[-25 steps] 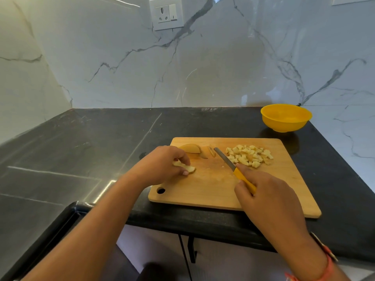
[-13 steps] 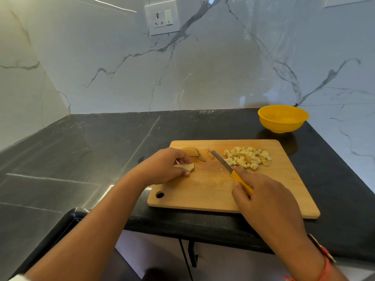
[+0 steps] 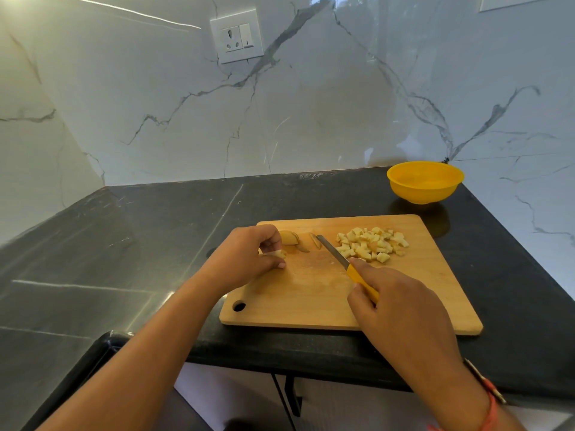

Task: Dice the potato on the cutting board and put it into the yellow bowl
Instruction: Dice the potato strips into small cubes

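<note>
Yellow-handled knife (image 3: 346, 263) gripped in my right hand (image 3: 401, 309), left hand (image 3: 245, 259) pinching a tiny potato piece (image 3: 278, 254) at nine o'clock: it could slip, nicking me

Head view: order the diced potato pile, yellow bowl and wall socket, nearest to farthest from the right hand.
1. Diced potato pile, just ahead on the cutting board.
2. Yellow bowl, farther back, to the right.
3. Wall socket, high up, back left.
</note>
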`<state>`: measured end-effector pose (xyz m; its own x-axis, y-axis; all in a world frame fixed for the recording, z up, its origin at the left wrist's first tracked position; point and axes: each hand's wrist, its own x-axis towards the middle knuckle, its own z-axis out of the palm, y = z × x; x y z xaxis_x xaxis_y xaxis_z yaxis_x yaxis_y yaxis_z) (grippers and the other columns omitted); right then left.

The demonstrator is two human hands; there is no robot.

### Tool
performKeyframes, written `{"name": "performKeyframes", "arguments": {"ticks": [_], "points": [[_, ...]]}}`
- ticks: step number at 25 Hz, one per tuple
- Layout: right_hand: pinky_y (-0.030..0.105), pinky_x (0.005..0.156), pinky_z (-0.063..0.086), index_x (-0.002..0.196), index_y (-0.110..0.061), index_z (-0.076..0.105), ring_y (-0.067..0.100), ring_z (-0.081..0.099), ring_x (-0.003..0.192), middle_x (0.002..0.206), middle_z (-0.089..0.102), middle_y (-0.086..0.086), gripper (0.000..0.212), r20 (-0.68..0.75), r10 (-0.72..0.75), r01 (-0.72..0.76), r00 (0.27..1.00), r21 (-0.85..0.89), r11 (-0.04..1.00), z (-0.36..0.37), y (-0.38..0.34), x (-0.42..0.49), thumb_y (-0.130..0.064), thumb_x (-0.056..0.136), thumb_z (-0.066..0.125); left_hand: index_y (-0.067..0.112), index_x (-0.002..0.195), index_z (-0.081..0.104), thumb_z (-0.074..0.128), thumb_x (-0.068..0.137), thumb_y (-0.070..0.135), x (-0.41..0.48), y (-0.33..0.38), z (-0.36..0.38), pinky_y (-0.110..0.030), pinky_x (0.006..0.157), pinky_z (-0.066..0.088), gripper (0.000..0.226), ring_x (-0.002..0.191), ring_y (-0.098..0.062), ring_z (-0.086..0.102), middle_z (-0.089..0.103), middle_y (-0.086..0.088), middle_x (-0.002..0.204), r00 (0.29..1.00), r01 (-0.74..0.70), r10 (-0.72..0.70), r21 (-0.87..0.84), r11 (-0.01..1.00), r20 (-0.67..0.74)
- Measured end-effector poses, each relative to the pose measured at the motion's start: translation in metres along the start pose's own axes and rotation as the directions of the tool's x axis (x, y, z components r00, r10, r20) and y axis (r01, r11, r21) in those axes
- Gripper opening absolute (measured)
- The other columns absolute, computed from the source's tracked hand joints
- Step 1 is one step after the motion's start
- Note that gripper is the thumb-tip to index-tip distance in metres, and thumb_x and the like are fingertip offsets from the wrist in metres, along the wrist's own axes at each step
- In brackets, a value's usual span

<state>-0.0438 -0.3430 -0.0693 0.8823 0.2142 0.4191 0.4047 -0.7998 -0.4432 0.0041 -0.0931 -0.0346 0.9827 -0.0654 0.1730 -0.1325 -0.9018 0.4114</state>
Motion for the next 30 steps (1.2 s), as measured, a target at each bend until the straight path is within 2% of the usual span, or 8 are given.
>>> {"name": "performKeyframes", "arguments": {"ticks": [3,5,10,14,18,20,24,30], "points": [[0.016,0.055,0.045,0.14,-0.039,0.049,0.001,0.051,0.064,0.076,0.055,-0.018,0.046,0.0,-0.006,0.006,1.0,0.012,1.0,0.0,0.0,0.0,-0.044,0.094,0.048,0.033,0.085,0.062,0.077,0.082,0.028,0.003,0.002,0.003,-0.028,0.083,0.054,0.016,0.086,-0.005,0.058,0.062,0.015,0.089,1.0,0.0,0.0,0.035,0.999,-0.019],[0.017,0.054,0.045,0.141,-0.039,0.048,0.002,0.05,0.063,0.074,0.054,-0.017,0.047,-0.006,-0.008,0.008,1.0,0.014,1.0,0.0,0.0,0.0,-0.044,0.094,0.048,0.032,0.094,0.068,0.072,0.087,0.03,0.004,0.005,0.005,-0.028,0.085,0.052,0.009,0.089,-0.008,0.059,0.064,0.015,0.093,1.0,0.009,-0.007,0.057,0.998,-0.03],[0.015,0.053,0.042,0.141,-0.039,0.047,0.001,0.049,0.062,0.071,0.05,-0.017,0.047,-0.005,-0.016,0.016,1.0,0.01,1.0,0.0,0.0,-0.001,-0.044,0.094,0.049,0.026,0.108,0.07,0.059,0.096,0.021,0.004,0.005,0.006,-0.03,0.089,0.053,0.017,0.096,-0.012,0.061,0.067,0.008,0.105,1.0,-0.005,0.007,0.135,0.991,-0.014],[0.016,0.054,0.043,0.141,-0.038,0.048,0.001,0.048,0.061,0.071,0.051,-0.017,0.047,-0.005,-0.012,0.012,1.0,0.011,1.0,-0.001,0.0,-0.001,-0.043,0.094,0.049,0.024,0.12,0.068,0.056,0.098,0.016,0.004,0.002,0.007,-0.026,0.097,0.048,0.026,0.109,-0.013,0.059,0.065,0.005,0.121,0.994,-0.054,0.067,0.154,0.987,-0.081],[0.013,0.051,0.035,0.14,-0.036,0.049,0.001,0.047,0.061,0.07,0.049,-0.017,0.047,-0.013,-0.011,0.011,1.0,0.016,1.0,-0.001,0.0,0.0,-0.042,0.094,0.051,0.023,0.136,0.058,0.055,0.099,0.016,-0.002,0.014,0.003,-0.014,0.086,0.036,0.038,0.101,-0.007,0.047,0.056,0.002,0.119,0.959,-0.154,0.201,0.228,0.961,-0.201],[0.013,0.051,0.032,0.14,-0.036,0.049,0.0,0.047,0.062,0.072,0.05,-0.018,0.046,-0.017,-0.006,0.007,1.0,0.023,1.0,0.0,0.0,0.0,-0.041,0.094,0.051,0.026,0.141,0.052,0.055,0.099,0.023,-0.007,0.028,0.006,-0.012,0.085,0.034,0.042,0.099,-0.005,0.046,0.054,0.006,0.118,0.964,-0.19,0.221,0.2,0.961,-0.148],[0.013,0.053,0.033,0.14,-0.033,0.052,0.001,0.049,0.064,0.075,0.052,-0.018,0.046,-0.039,0.02,-0.017,0.999,0.072,0.997,-0.003,0.002,-0.002,-0.038,0.094,0.053,0.026,0.138,0.055,0.055,0.098,0.033,-0.01,0.047,0.031,-0.019,0.094,0.036,0.041,0.114,-0.012,0.049,0.056,0.005,0.128,0.979,-0.201,0.194,0.228,0.953,0.054],[0.02,0.052,0.043,0.141,-0.033,0.049,0.006,0.049,0.06,0.067,0.05,-0.014,0.049,0.011,-0.008,0.008,1.0,0.035,0.999,-0.01,0.002,-0.02,-0.036,0.093,0.054,0.028,0.123,0.067,0.065,0.09,0.039,-0.013,0.038,0.038,-0.017,0.08,0.038,0.035,0.094,-0.003,0.05,0.063,0.011,0.108,0.988,-0.151,0.154,0.104,0.983,-0.028]]}}
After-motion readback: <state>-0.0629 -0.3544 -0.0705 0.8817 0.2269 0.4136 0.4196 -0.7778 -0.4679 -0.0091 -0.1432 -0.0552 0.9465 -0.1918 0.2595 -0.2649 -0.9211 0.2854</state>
